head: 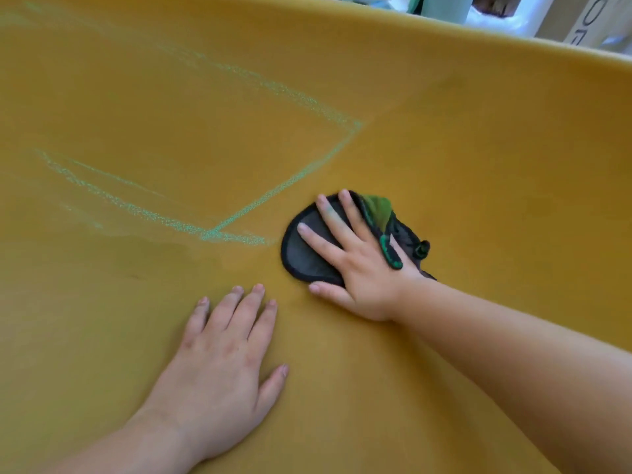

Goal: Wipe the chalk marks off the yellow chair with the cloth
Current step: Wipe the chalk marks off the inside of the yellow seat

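The yellow chair point(444, 148) fills nearly the whole view, its surface curving up to a rim at the top right. Pale green chalk marks point(280, 186) form a rough four-sided outline across the left and middle. A dark grey cloth point(304, 254) with green patches lies on the chair just right of the outline's lower corner. My right hand point(355, 261) presses flat on the cloth with straight, spread fingers. Flat on the bare yellow surface, below and left of the cloth, rests my left hand point(222, 350), holding nothing.
Beyond the chair's rim at the top right are a white box with dark letters point(588, 22) and other pale items, partly cut off.
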A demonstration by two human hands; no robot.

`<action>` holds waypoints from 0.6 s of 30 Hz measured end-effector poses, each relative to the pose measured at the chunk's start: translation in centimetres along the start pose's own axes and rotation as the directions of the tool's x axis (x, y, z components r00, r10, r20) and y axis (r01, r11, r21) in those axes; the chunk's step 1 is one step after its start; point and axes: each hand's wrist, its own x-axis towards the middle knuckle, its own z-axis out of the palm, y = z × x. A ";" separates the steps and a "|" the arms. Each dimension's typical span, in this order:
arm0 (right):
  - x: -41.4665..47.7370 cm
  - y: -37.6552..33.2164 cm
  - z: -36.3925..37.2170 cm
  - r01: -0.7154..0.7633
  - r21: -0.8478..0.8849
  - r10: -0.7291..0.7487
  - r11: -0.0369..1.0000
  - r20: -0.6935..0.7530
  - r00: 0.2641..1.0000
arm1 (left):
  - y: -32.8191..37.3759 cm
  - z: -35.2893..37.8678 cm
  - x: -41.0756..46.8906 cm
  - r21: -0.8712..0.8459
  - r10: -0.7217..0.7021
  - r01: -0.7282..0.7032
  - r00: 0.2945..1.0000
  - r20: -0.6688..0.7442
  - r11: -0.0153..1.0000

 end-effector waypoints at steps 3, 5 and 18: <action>3.1 6.7 -4.7 -0.312 -0.164 0.276 0.936 -0.212 0.937 | 0.0 0.1 0.0 -0.002 0.005 -0.005 1.000 -0.002 1.000; 4.9 9.4 -8.1 -0.515 -0.176 0.448 0.839 -0.317 0.836 | -0.1 0.2 -0.1 0.004 0.005 -0.005 1.000 -0.010 1.000; 0.6 -3.7 0.6 -0.028 -0.074 0.025 0.997 -0.031 0.999 | 0.0 0.0 0.1 0.002 0.005 -0.005 1.000 -0.010 1.000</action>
